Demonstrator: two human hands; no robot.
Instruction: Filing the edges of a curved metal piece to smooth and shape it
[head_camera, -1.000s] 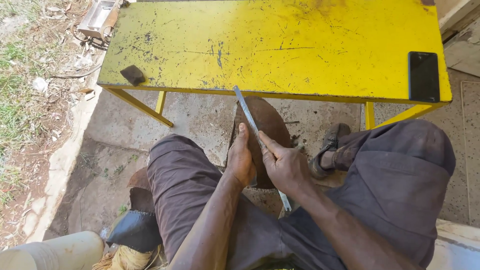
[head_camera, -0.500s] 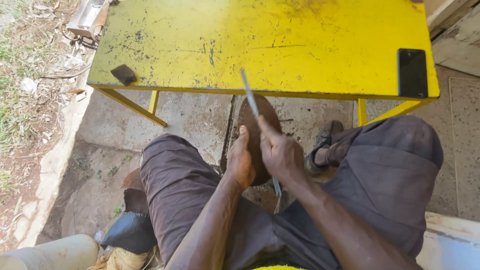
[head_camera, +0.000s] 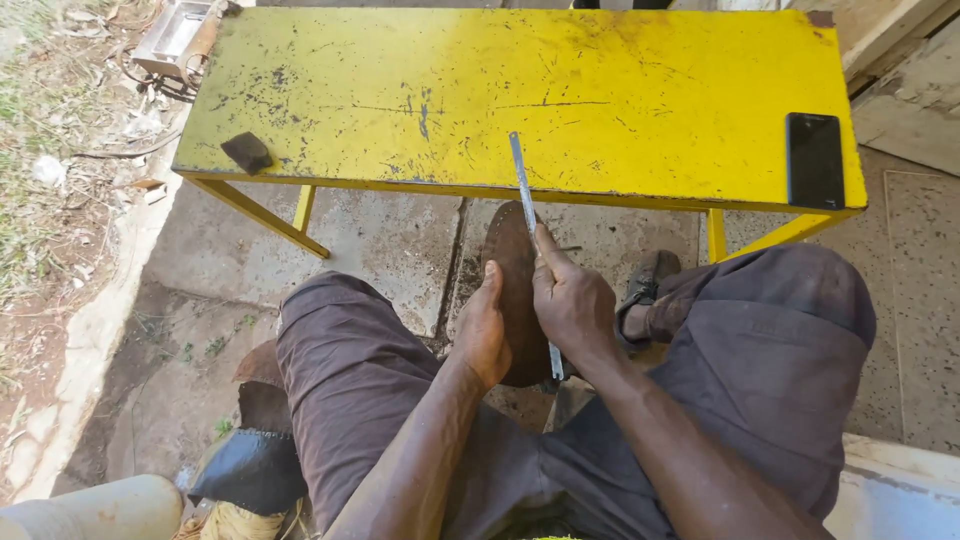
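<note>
At the bottom of the frame the person sits with knees apart in dark brown trousers. At lower centre the left hand has its grip closed around the left edge of a flat, brown, sole-shaped piece of leather, which stands between the knees, pointing up the frame. Just beside it, the right hand has its grip wrapped around a long, thin grey metal blade, forefinger stretched along it; the blade lies against the leather's right edge and its tip crosses the near edge of the desk. At lower left lies a black leather piece.

The blade runs close to the left thumb; a slip off the leather's edge could likely nick that hand or the trousers.

Further up, the scratched yellow metal desk carries a small dark block at upper left and a black phone at upper right, near the edge, where a knock might drop it.
</note>
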